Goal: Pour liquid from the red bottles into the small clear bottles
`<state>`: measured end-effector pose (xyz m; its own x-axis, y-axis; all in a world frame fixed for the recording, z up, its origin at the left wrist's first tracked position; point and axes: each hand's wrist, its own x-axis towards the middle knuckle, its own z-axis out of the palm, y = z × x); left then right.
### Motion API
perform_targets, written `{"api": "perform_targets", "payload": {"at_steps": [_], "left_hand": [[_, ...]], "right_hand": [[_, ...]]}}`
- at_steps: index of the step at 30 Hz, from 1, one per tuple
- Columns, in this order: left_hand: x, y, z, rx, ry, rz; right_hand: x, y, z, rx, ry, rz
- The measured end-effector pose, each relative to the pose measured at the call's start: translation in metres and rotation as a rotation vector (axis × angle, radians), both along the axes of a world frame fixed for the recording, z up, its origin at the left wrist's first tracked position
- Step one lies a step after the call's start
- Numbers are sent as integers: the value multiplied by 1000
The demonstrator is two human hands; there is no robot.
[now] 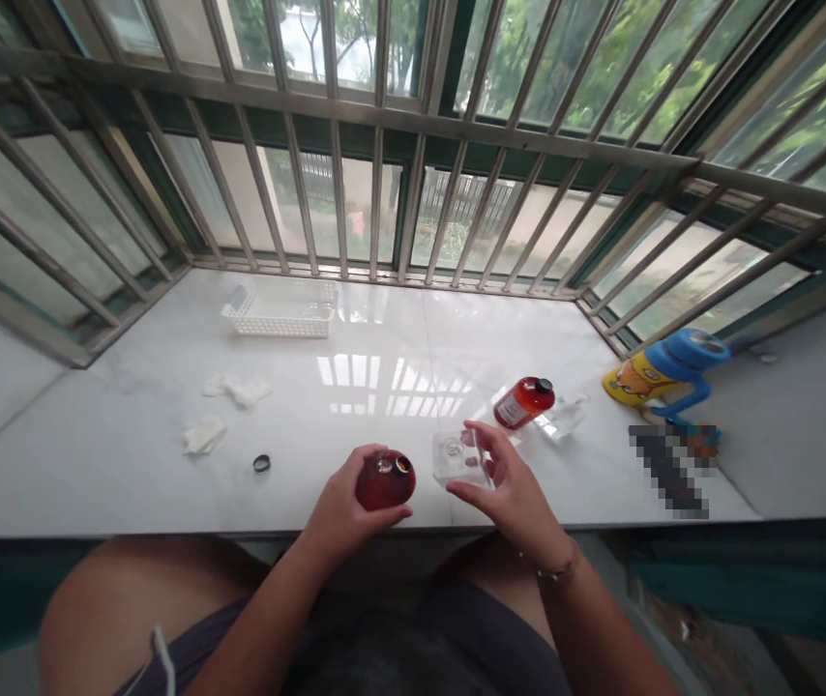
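Observation:
Near the front edge of the white sill, my left hand (344,503) is wrapped round an amber bottle (382,486). Its neck is uncapped and faces up toward me. My right hand (504,478) grips a clear square bottle (457,462) between thumb and fingers, just right of the amber one; the two are apart. Whether the clear bottle holds liquid I cannot tell. Beyond my right hand a second amber bottle (521,404), with a white label and black cap, leans or lies tilted. Beside it lies another clear object (562,421), its kind unclear.
A white perforated basket (279,322) stands at the back left. Crumpled white tissues (237,391) and a small dark ring (261,464) lie on the left. At the right are a blue and yellow bottle (645,372) and a blurred-out item (670,469). Metal bars (413,121) line the window.

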<state>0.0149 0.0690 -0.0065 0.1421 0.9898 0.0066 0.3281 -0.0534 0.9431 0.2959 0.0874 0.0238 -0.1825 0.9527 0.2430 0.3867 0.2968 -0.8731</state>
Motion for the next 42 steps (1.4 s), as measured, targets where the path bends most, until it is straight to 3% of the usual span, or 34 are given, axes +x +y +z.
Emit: {"api": "perform_targets", "payload": {"at_steps": [10,18,21,36,42], "left_hand": [[6,-4,-2,17,20,-8],[10,-6,4,39,4,-27],[9,-8,7,49,2,-25],[26,-1,24,63,15,-32],[31,4,29,54,-39,-39]], "right_hand": [[18,-17,20,84,-175,-27],[20,-13,18,98,-245,-64],[18,-14,25,165,-294,-70],[7,6,101,417,-586,301],[6,15,119,444,-679,397]]}}
